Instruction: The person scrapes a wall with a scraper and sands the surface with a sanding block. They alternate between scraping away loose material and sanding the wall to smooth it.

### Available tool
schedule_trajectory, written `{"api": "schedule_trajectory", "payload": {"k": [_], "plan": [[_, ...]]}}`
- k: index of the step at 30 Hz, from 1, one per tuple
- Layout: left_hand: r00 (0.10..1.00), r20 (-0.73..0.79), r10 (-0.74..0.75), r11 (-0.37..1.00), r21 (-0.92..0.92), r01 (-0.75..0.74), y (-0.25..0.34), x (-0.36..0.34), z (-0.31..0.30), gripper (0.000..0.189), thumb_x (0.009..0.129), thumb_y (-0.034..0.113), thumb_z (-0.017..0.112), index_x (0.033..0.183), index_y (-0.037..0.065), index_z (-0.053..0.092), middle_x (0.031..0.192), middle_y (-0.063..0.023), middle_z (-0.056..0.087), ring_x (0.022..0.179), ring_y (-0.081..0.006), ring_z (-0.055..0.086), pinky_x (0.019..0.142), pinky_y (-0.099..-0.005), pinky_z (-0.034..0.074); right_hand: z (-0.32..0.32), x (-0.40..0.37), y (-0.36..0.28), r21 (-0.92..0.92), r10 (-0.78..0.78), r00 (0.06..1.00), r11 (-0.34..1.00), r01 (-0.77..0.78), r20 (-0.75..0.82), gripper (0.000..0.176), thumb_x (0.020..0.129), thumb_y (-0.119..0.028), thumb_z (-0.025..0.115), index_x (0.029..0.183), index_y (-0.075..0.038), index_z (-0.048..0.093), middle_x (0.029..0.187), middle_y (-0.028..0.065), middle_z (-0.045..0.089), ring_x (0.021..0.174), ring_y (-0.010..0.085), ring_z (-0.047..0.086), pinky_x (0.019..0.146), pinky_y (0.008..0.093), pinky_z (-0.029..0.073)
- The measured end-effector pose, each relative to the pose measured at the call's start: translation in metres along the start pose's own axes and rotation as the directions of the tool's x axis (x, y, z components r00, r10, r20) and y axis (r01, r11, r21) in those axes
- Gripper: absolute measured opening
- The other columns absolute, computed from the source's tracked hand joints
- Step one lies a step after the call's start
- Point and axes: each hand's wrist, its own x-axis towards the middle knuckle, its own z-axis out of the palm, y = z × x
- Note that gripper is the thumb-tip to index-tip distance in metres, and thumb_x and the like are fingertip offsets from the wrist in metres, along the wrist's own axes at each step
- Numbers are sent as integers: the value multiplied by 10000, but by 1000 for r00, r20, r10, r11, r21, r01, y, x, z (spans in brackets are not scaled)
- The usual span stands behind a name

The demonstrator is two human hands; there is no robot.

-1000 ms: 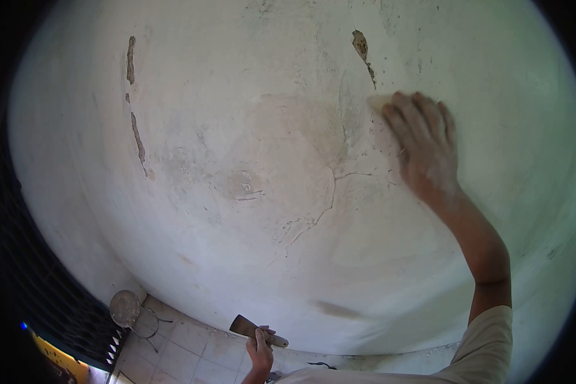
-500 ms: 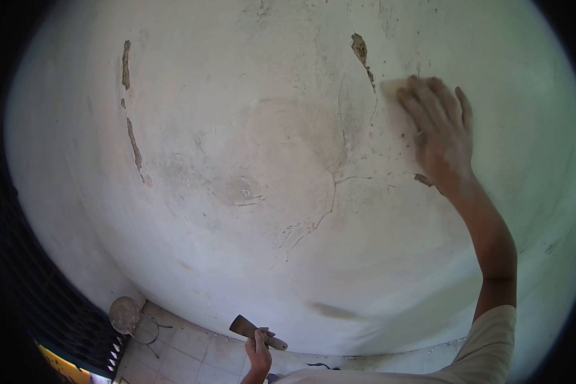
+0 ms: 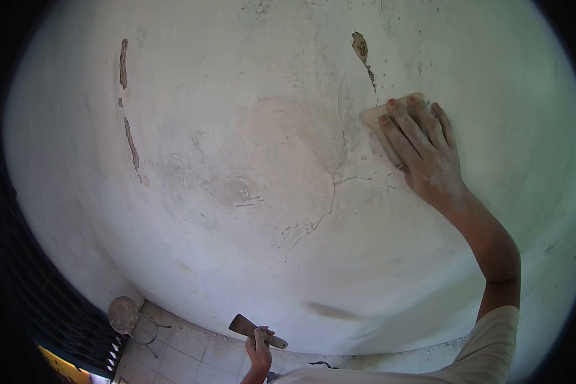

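A whitish plastered wall (image 3: 237, 121) fills most of the view, with cracks and chipped patches. My right hand (image 3: 434, 157), dusty with white powder, presses a pale sheet of sandpaper (image 3: 381, 128) flat against it, fingers stretched over the sheet. Just above the sheet lies a chipped hole (image 3: 360, 48) with brown material showing. Low in the view, my left hand (image 3: 258, 351) has its fingers wrapped round a putty knife (image 3: 244, 326), whose broad blade points up and left, apart from the wall's cracks.
A round-topped stool (image 3: 123, 315) with thin metal legs stands on the tiled floor (image 3: 179, 355) at lower left. Beside it, a dark metal grille (image 3: 51, 288) runs along the left edge. Two long gouges, including an upper gouge (image 3: 123, 64), mark the wall's left part.
My right hand has moved down and slightly left over the wall with the sandpaper, which now shows more sharply. My left hand and the putty knife have stayed in place.
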Motion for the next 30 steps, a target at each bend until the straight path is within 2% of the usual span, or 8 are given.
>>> {"api": "schedule_trajectory", "payload": {"k": [7, 10, 13, 19, 22, 25, 26, 30], "plan": [[1000, 11, 23, 999, -40, -23, -1, 0, 8, 334, 1064, 255, 422, 1045, -23, 607, 863, -100, 652, 810, -159, 611, 727, -292, 466, -7, 14, -21, 11, 75, 997, 997, -75, 29, 616, 813, -249, 747, 1388, -275, 529, 1372, 120, 457, 1300, 343, 417, 1034, 639, 411], [1000, 9, 17, 999, -32, -16, -10, 1, 5, 333, 1064, 254, 423, 1043, -23, 606, 867, -99, 651, 809, -160, 611, 724, -294, 464, -4, 13, -22, -9, 59, 997, 998, -59, 52, 615, 870, -257, 674, 1452, -263, 473, 1374, 146, 442, 1293, 392, 414, 1072, 633, 351], [1000, 1, 15, 1000, -21, -15, -7, -1, 9, 331, 1063, 253, 424, 1038, -24, 605, 866, -101, 651, 809, -161, 611, 724, -297, 464, -7, 13, -21, 4, 61, 997, 998, -61, 52, 633, 863, -233, 680, 1457, -264, 464, 1371, 138, 444, 1290, 376, 414, 1062, 621, 364], [1000, -5, 15, 1000, -18, -15, -6, -1, 12, 332, 1062, 251, 427, 1032, -26, 606, 859, -106, 650, 815, -164, 615, 740, -303, 474, -10, 14, -19, 28, 56, 996, 998, -59, 75, 684, 826, -153, 701, 1460, -245, 462, 1369, 126, 450, 1272, 346, 433, 1060, 562, 379], [1000, 8, 13, 1000, -14, -13, -9, 1, 9, 334, 1062, 253, 428, 1031, -27, 608, 858, -105, 648, 817, -166, 617, 744, -305, 479, -9, 16, -3, -76, 66, 996, 995, -62, 54, 705, 817, -78, 688, 1464, -239, 459, 1367, 109, 455, 1271, 327, 439, 1038, 517, 399], [1000, 9, 0, 1000, -25, 0, -13, 3, 7, 336, 1062, 256, 430, 1030, -27, 609, 857, -103, 646, 816, -168, 617, 744, -306, 483, -16, 19, 15, -184, 131, 991, 974, -131, -13, 543, 854, -57, 620, 1368, -217, 552, 1274, 90, 494, 1207, 276, 471, 942, 463, 468], [1000, 5, -5, 1000, -30, 6, -13, 4, 7, 337, 1062, 257, 431, 1030, -27, 609, 857, -102, 645, 816, -169, 617, 743, -306, 484, -18, 19, 18, -153, 136, 989, 978, -143, -58, 553, 846, -32, 609, 1368, -205, 554, 1258, 79, 503, 1183, 262, 483, 906, 438, 478], [1000, 12, 8, 1000, -24, -8, -9, 6, 12, 335, 1063, 257, 430, 1044, -29, 603, 863, -102, 643, 815, -170, 617, 743, -306, 484, -6, 11, 7, -203, 99, 994, 974, -104, -34, 561, 839, 0, 598, 1359, -208, 569, 1241, 73, 517, 1159, 275, 496, 886, 429, 474]]}}
